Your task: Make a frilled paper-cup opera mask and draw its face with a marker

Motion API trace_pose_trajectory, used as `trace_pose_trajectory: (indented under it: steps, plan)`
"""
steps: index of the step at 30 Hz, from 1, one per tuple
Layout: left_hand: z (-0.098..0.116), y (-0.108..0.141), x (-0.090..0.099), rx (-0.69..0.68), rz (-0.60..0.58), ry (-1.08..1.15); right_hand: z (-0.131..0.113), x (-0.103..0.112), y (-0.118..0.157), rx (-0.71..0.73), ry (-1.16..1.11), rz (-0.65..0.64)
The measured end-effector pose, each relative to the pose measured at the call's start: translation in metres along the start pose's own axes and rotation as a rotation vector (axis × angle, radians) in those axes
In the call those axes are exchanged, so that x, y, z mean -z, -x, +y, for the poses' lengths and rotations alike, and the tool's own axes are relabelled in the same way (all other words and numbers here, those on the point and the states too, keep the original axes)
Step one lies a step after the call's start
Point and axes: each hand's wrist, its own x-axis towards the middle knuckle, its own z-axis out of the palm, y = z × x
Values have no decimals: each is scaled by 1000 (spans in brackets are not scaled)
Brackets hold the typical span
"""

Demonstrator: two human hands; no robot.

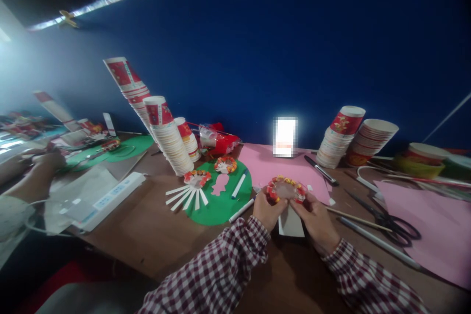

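Note:
Both hands grip a cut paper cup (285, 190) whose red and yellow strips are folded into a ring around its pale round base. My left hand (267, 210) pinches its left side, and my right hand (317, 218) pinches the right, thumbs close together at the lower edge. Beneath the thumbs a white flap (291, 223) extends downward; I cannot tell whether it belongs to the cup. Left of my hands, a green round sheet (209, 216) bears a finished folded ring (225, 164), a half-folded cup with white strips fanned out (196, 178) and a pink paper cutout (221, 184).
Tall stacks of paper cups stand at left (167, 137) and right (340, 132). Black scissors (395, 225) lie right, near a pink sheet (441, 235). A bright phone (285, 137) stands against the blue partition (257, 59). At left are a power strip (114, 198) and another person's hands (47, 162).

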Motion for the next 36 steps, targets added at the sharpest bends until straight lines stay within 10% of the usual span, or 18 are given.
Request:
trace_pose_trajectory:
  steps: [36]
  plan:
    - [2,-1,-1,49,27,-31,8,2,-4,1,-127,69]
